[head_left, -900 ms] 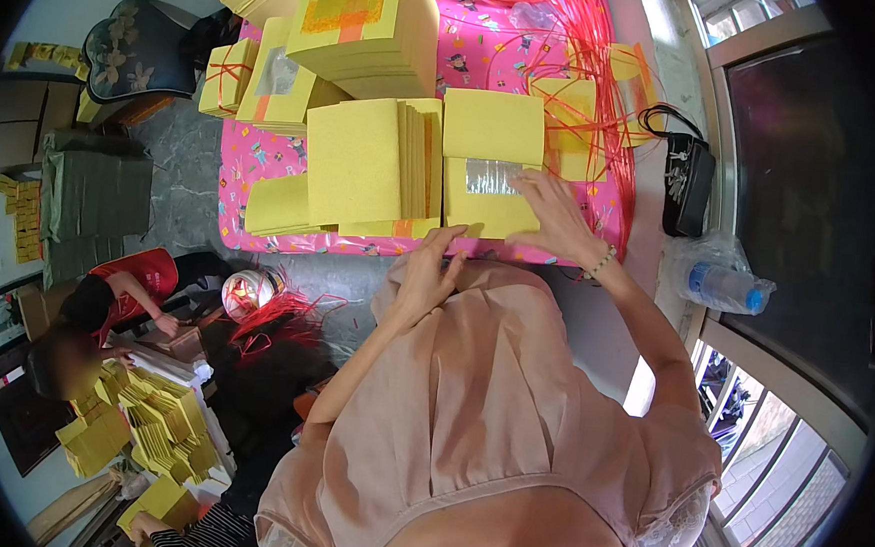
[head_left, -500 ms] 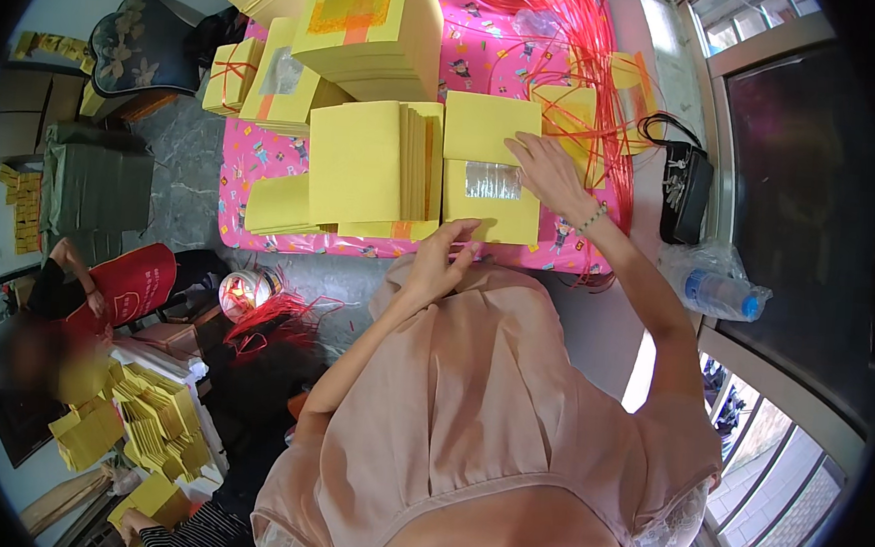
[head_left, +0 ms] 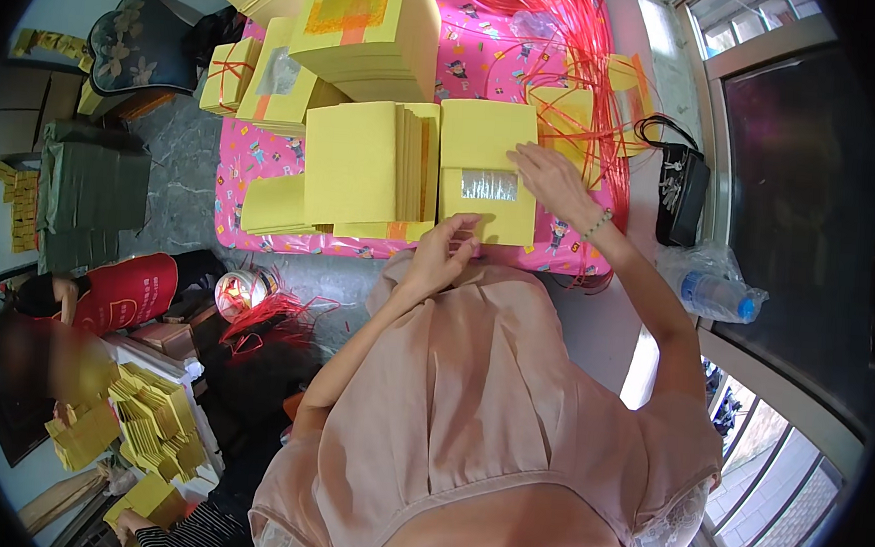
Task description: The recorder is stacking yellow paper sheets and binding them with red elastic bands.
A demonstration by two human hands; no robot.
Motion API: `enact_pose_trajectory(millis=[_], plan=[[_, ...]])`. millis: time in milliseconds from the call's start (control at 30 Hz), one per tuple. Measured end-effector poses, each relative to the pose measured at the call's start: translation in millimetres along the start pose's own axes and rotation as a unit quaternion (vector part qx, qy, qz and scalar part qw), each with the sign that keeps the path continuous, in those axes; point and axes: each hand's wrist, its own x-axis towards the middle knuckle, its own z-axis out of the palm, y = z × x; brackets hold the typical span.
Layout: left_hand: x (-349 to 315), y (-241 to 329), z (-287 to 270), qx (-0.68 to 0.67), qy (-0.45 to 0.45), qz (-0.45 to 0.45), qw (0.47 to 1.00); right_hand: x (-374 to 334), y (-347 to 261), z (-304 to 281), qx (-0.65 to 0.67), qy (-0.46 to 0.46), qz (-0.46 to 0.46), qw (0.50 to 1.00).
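The left hand (head_left: 446,254) has its fingers loosely bent, with thumb and forefinger apart; they are at the lower left edge of the yellow sheet with silver patch (head_left: 509,223), and nothing is seen held in them. The right hand (head_left: 555,183) is half open, palm down, its fingertips touching the right edge of the upper yellow piece (head_left: 486,133), just above the patch; whether they pinch this edge, I cannot tell.

So the patched sheet lies between the two hands, flat on the pink surface (head_left: 465,63). The patch is uncovered, therefore I judge this piece as not finished.

Just to the left of the left fingers, beyond them, a leaning yellow stack (head_left: 352,163) stands without visible cord, and a low yellow pile (head_left: 281,204) is farther left. Near the right fingers, on their far right side, red strands (head_left: 606,133) lie over yellow packs (head_left: 558,110); if these are tied, it is not clear.

Farther ahead of the left fingers is a tall yellow stack (head_left: 406,56), with no red cord visible around it. Well apart, ahead and left, a small yellow bundle (head_left: 227,78) is already tied with red cord. By my judgement, much remains untied.
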Motion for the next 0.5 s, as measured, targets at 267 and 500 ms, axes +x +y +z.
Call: enact_pose_trajectory(millis=[267, 500], plan=[[31.9, 21.4, -6.6, 0.273, 0.109, 0.193, 0.936, -33.2, -15.4, -15.4, 0.145, 0.015, 0.270, 0.952], [39.4, 4.2, 11.1, 0.444, 0.037, 0.235, 0.864, -103.1, -58.8, 18.9, 0.348, -0.012, 0.372, 0.860]])
